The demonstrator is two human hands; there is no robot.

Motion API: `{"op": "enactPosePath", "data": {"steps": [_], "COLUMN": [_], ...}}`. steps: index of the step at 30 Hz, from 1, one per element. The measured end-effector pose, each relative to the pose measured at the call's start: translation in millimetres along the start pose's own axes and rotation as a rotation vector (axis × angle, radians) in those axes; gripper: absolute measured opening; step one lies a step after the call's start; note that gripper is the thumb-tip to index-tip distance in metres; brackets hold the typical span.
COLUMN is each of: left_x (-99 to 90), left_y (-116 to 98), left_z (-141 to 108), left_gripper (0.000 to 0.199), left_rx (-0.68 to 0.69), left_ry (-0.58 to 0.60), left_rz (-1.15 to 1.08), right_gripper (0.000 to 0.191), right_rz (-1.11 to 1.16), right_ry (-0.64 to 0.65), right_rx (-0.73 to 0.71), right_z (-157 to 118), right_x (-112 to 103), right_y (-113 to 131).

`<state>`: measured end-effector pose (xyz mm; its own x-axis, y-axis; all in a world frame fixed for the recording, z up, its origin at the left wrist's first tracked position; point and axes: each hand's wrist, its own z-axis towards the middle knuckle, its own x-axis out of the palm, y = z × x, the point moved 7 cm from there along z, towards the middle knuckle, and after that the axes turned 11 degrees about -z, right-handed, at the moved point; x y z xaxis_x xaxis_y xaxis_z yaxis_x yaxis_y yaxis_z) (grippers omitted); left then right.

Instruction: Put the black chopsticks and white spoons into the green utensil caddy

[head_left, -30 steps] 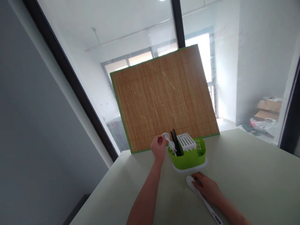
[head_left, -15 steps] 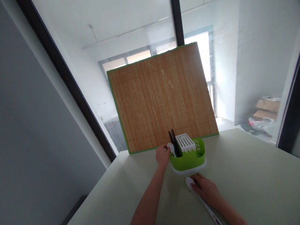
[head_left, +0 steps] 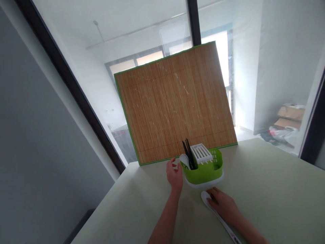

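Observation:
A green utensil holder with a white base and a white slotted top stands on the table. Black chopsticks and white spoons stand in its left part. Just left of the spoons is my left hand, fingers apart and holding nothing. In front of the holder, a long white spoon lies on the table. My right hand is closed at the upper part of this spoon, thumb and fingers by its bowl.
Behind the holder a bamboo mat with green edging leans against the glass. The pale table has its left edge running diagonally. Cardboard boxes and bags are beyond the glass at right.
My left hand has let go of the white spoon at the holder and opened, moving slightly left. The right hand stays at the long spoon. The view has shifted a little.

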<state>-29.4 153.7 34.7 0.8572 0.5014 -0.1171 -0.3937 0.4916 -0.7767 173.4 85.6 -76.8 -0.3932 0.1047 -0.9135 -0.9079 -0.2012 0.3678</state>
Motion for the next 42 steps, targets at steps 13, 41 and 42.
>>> {"op": "enactPosePath", "data": {"steps": [13,41,42], "left_x": [15.7,11.5,10.5], "left_y": [20,-53,-55], "left_z": [-107,-123,-122], "left_gripper": [0.024,0.012,0.011], "left_rx": [-0.261,0.174,0.175], "left_ry": [0.351,0.365,0.351], "left_rz": [-0.235,-0.099,-0.087], "right_gripper": [0.021,0.014,0.013], "right_rz": [0.206,0.319,0.318], "right_ry": [-0.160,-0.670,-0.675], "right_rx": [-0.031,-0.143,-0.145], "right_z": [-2,-39,-40], "right_x": [-25,-66,-66], "right_y": [10,24,24]}}
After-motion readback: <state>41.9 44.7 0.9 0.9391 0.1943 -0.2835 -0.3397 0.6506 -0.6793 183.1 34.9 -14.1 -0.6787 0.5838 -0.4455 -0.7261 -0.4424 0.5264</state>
